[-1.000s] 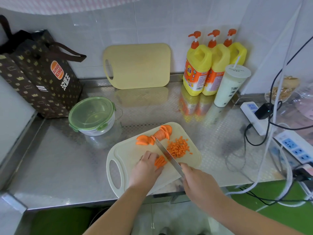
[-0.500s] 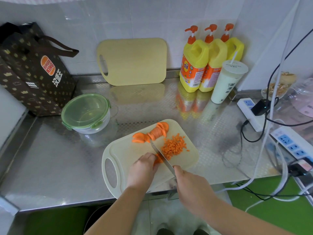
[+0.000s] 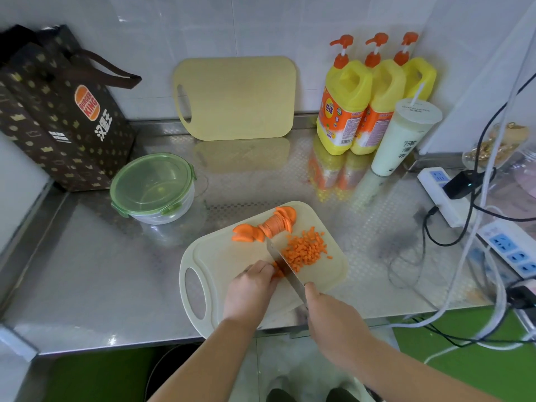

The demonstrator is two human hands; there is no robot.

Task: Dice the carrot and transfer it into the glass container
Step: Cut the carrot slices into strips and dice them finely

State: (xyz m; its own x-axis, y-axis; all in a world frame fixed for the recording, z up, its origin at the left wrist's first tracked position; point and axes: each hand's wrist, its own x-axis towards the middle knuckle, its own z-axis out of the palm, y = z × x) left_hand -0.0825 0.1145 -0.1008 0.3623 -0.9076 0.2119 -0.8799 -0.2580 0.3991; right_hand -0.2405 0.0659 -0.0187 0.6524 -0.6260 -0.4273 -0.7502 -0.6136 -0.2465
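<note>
1. Orange carrot strips (image 3: 278,271), head view, lay mid cutting board (image 3: 220,256); the knife (image 3: 282,266) had crept closer to the left hand (image 3: 251,288), whose curled fingers pinned them.
2. On its handle the right hand's (image 3: 333,317) fingers stayed clamped.
3. At 3 o'clock sat diced carrot (image 3: 304,250), slices (image 3: 269,226) at 12, the lidded glass container (image 3: 152,188) at 10: dicing seemed half done.

Bare stainless-steel desk (image 3: 87,271) lies open between the white plastic cutting board (image 3: 220,256) and the round green-lidded glass container (image 3: 152,187). Right of the board, loose black cables (image 3: 425,230) and white power strips (image 3: 436,195) obstruct passage across the desk.
</note>
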